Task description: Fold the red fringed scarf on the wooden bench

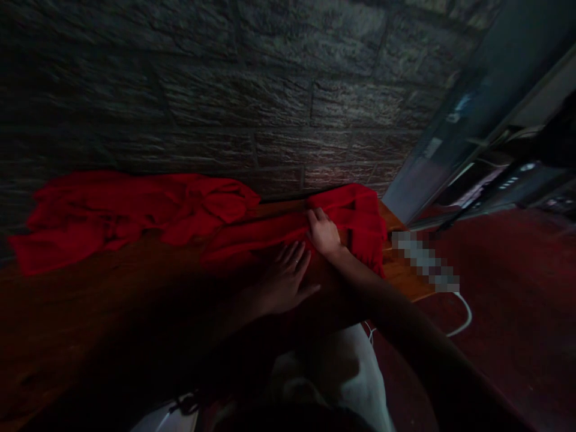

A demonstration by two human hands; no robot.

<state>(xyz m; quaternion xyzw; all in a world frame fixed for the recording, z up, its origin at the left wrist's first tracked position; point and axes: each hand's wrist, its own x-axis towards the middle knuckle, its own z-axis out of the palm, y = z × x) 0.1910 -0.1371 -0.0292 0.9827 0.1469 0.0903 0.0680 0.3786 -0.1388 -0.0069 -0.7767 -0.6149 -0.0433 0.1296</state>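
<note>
A red garment (366,219) lies spread on a wooden table (400,273), its sleeve-like part reaching left. My left hand (288,282) rests flat near the garment's lower edge, its fingers spread and a ring on one finger. Just above and to the right, my right hand (324,234) lies on the red cloth with its fingers curled down onto it; whether it pinches the fabric is hard to tell in the dim light. Further left, a second red cloth (135,210) sits in a crumpled heap along the wall.
A rough block wall (279,90) rises behind the table. On the table's right end is a pixelated white strip (425,261) with a white cable (468,315) hanging from it. A metal door frame (445,120) and red floor (508,276) lie right.
</note>
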